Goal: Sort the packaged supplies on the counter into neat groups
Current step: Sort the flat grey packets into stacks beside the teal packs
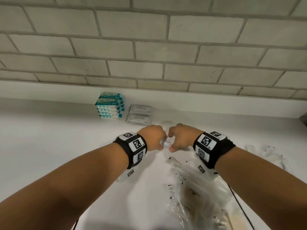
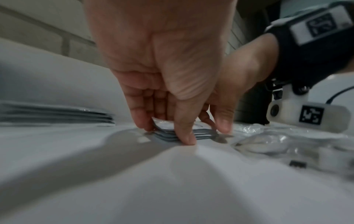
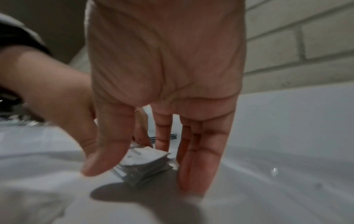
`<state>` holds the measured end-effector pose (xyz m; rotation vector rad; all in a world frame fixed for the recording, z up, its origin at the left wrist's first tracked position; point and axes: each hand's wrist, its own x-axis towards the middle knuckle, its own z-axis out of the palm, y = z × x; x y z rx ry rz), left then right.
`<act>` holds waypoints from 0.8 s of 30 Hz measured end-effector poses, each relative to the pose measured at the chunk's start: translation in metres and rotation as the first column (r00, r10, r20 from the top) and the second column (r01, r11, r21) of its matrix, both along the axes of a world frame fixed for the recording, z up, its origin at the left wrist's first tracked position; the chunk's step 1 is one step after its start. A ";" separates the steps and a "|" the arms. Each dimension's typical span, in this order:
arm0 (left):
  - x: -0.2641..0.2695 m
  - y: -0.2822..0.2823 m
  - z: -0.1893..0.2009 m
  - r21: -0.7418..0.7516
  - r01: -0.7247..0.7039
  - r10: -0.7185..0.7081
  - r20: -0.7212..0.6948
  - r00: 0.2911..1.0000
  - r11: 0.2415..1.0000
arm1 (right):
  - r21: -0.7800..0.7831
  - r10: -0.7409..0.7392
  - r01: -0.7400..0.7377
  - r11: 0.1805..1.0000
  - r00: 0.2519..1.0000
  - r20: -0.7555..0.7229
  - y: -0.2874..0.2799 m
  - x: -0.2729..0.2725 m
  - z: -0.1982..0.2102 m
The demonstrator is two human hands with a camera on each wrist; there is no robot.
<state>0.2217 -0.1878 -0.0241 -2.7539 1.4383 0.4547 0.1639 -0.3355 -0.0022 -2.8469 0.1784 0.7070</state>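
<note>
A small stack of white toothpaste sachets [image 1: 167, 143] lies on the white counter [image 1: 49, 138], between my two hands. My left hand [image 1: 162, 141] pinches its left end between thumb and fingers. In the left wrist view the left hand [image 2: 164, 133] has its thumb on the near edge of the stack [image 2: 203, 133] and its fingers behind it. My right hand [image 1: 171, 142] brackets the right end. The right wrist view shows the right hand [image 3: 145, 171] with fingers pointing straight down beside the stack [image 3: 149, 157] and the thumb just off its near side.
Teal wipe packs [image 1: 109, 105] are stacked near the brick backsplash. Beside them lie two piles of shampoo-with-conditioner sachets [image 1: 139, 114]. Loose clear plastic packets [image 1: 191, 188] are heaped under my right forearm, and more clear wrappers [image 1: 269, 151] lie at the right.
</note>
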 end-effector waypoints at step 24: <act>0.103 -0.075 0.012 -0.014 -0.187 0.183 0.281 0.942 0.982 | -0.176 -0.017 0.063 0.982 0.969 0.248 -0.047 0.102 -0.011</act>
